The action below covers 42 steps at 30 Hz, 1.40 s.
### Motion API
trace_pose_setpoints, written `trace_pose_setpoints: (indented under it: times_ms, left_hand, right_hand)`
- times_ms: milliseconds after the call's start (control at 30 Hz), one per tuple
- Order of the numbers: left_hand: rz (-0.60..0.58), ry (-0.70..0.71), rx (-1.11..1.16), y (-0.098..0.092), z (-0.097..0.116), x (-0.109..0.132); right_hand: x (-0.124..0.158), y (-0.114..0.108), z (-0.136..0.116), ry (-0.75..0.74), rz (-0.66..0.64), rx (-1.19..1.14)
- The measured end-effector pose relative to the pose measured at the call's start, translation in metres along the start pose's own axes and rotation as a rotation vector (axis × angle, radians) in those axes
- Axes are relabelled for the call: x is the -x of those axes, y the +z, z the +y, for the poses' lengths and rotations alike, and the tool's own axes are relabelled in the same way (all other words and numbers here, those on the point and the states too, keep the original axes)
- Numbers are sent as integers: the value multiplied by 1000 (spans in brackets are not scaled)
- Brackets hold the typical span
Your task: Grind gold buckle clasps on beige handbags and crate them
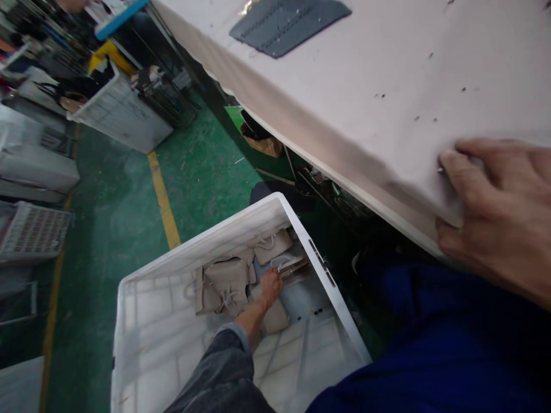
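Note:
My left hand (pixel 270 288) reaches deep into a large white plastic bin (pixel 148 321), its fingers closed at the pale handle of a beige handbag (pixel 295 265). Other beige handbags lie on the bin floor around it: one large bag (pixel 226 282) to the left with a cord tied at its front, and a smaller bag (pixel 274 244) behind. A flat beige piece (pixel 275 316) is partly hidden under my forearm. At the right, my right hand (pixel 501 206) grips the edge of the cloth-covered table (pixel 387 132), fingers on top and thumb side lower down.
A dark grey stitched panel (pixel 290 26) lies on the table, with small dark specks about. Another white bin (pixel 124 109) full of items stands on the green floor (pixel 116 189) at upper left. A cardboard box (pixel 262 140) sits beneath the table.

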State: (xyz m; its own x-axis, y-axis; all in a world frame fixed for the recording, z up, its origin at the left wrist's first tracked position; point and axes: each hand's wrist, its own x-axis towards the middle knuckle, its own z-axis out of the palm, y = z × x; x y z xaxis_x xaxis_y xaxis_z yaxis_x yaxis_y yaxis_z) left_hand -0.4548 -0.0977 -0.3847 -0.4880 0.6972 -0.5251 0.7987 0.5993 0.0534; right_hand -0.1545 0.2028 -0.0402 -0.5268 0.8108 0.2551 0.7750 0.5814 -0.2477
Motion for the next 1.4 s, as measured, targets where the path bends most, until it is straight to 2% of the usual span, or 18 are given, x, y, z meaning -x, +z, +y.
trace_pose_setpoints:
  times_ms: [100, 200, 267, 367, 467, 567, 633, 700, 800, 867, 967, 1100, 1167, 1267, 1333, 1400]
  left_hand:
    - [139, 57, 19, -34, -2, 41]
    - [316, 114, 39, -78, -4, 85]
    - [440, 156, 54, -116, -5, 114]
    - [648, 262, 90, -185, -2, 161]
    - [887, 479, 143, -257, 9, 214]
    - [1054, 618, 195, -320, 25, 269]
    - [1113, 719, 228, -350, 39, 301]
    - [1121, 824, 257, -370, 58, 328]
    - [1027, 958, 338, -383, 98, 359]
    - [914, 1070, 396, -385, 130, 376]
    - [750, 1245, 463, -383, 182, 402]
    - [535, 1425, 584, -374, 252, 430]
    - [399, 1463, 657, -363, 287, 437]
    - [205, 1430, 761, -332, 338, 434]
    - [49, 1385, 815, -309, 363, 424]
    - [-87, 1349, 859, -290, 380, 415]
  right_hand:
    - [-1, -12, -4, -205, -28, 127]
    - [3, -21, -4, -208, -40, 219]
    - [6, -27, -6, -214, -13, 244]
    - [13, -37, -9, -228, 31, 229]
    - [28, -50, -14, -250, 60, 80]
    - [60, -67, -32, -262, 58, -229]
    - [94, -81, -53, -262, 15, -438]
    - [134, -96, -75, -275, -57, -614]
    - [193, -116, -98, -223, -126, -863]
    - [228, -128, -99, -84, -45, -954]
    - [280, -149, -81, 145, 77, -1007]
    - [351, -182, -40, 437, 211, -1033]
    - [383, -192, -22, 584, 279, -1075]
    - [419, -190, 0, 771, 336, -1166]
    - [433, -182, 9, 841, 374, -1177]
    - [442, -174, 16, 858, 405, -1147]
